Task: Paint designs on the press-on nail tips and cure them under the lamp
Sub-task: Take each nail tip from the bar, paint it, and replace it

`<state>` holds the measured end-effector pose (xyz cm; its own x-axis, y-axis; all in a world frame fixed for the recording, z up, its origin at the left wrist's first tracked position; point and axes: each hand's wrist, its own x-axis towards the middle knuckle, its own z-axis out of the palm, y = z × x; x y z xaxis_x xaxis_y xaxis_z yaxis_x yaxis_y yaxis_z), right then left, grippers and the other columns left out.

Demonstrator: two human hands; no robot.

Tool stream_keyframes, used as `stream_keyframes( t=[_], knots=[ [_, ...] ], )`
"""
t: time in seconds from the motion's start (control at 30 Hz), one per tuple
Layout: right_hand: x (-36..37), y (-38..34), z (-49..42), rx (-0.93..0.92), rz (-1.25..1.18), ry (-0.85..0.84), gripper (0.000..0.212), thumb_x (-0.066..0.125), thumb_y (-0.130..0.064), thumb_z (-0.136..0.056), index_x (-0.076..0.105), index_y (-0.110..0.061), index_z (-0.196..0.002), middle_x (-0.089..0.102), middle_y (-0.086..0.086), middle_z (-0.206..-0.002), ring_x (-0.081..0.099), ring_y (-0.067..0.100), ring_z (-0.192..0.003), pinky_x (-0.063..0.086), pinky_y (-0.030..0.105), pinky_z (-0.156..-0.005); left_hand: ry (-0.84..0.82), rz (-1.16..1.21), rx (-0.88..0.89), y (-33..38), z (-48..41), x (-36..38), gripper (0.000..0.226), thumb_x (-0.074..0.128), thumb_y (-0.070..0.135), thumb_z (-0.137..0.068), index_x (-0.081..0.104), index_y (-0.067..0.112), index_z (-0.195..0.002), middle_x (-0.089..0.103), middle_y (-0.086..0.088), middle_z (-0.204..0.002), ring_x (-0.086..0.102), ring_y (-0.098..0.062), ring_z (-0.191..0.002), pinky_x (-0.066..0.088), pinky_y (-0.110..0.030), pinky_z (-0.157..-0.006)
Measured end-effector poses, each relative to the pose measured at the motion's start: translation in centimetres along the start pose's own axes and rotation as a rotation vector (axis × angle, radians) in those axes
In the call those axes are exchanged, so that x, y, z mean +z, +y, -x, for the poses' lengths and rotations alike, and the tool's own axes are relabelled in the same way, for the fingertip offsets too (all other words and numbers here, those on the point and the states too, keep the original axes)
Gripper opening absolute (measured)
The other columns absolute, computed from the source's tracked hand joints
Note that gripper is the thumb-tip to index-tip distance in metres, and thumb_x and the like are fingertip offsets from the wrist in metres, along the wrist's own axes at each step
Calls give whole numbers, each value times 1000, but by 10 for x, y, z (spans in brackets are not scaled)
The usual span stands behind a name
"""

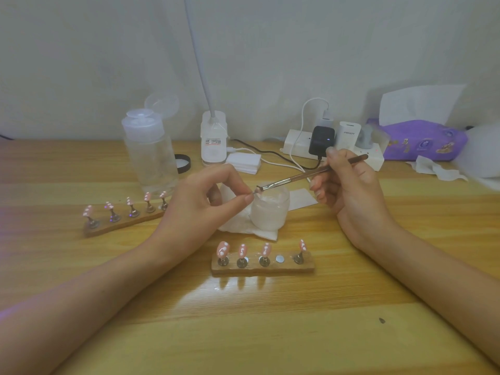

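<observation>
A wooden table (243, 334) fills the bottom of the frame, and two bare forearms are laid on it. In the lower middle, a small wooden holder (262, 268) is seen with four pink nail tips (242, 250) on little stands. White dots are painted on them. One round metal spot (280, 258) on the holder is left bare.

Above it, in the middle of the frame, one more nail tip (257, 189) is pinched between the thumb and first finger of the left hand (205, 196). A thin brush (311, 175) is gripped by the curled fingers of the right hand (349, 190), and its tip is put on the pinched nail tip. Just under the brush tip, a white jar (269, 209) is set on a tissue (243, 226).

At middle left, a second holder (121, 220) with five dotted tips is seen. A clear bottle (150, 155) and a white lamp (213, 139) are stood behind.
</observation>
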<state>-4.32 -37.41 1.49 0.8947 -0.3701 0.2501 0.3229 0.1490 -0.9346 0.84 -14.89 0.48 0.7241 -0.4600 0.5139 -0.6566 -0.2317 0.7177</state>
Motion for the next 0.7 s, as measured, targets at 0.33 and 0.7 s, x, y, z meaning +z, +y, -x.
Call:
stream_keyframes(
  t=[0.33, 0.7],
  knots=[
    [-1, 0, -1, 1, 26, 37, 29, 52, -27, -102, 51, -17, -75, 62, 2, -53, 53, 11, -45, 42, 18, -44, -10, 32, 1, 2, 0, 0, 14, 74, 16, -88, 66, 20, -78, 54, 32, -58, 37, -2, -47, 33, -6, -53],
    [-2, 0, -1, -7, 17, 60, 29, 51, -25, -102, 50, -17, -75, 60, 0, -51, 51, 11, -45, 40, 17, -43, -12, 44, 0, 3, 0, 0, 13, 74, 14, -88, 67, 18, -78, 54, 32, -57, 35, -2, -45, 32, -6, -51]
  ],
)
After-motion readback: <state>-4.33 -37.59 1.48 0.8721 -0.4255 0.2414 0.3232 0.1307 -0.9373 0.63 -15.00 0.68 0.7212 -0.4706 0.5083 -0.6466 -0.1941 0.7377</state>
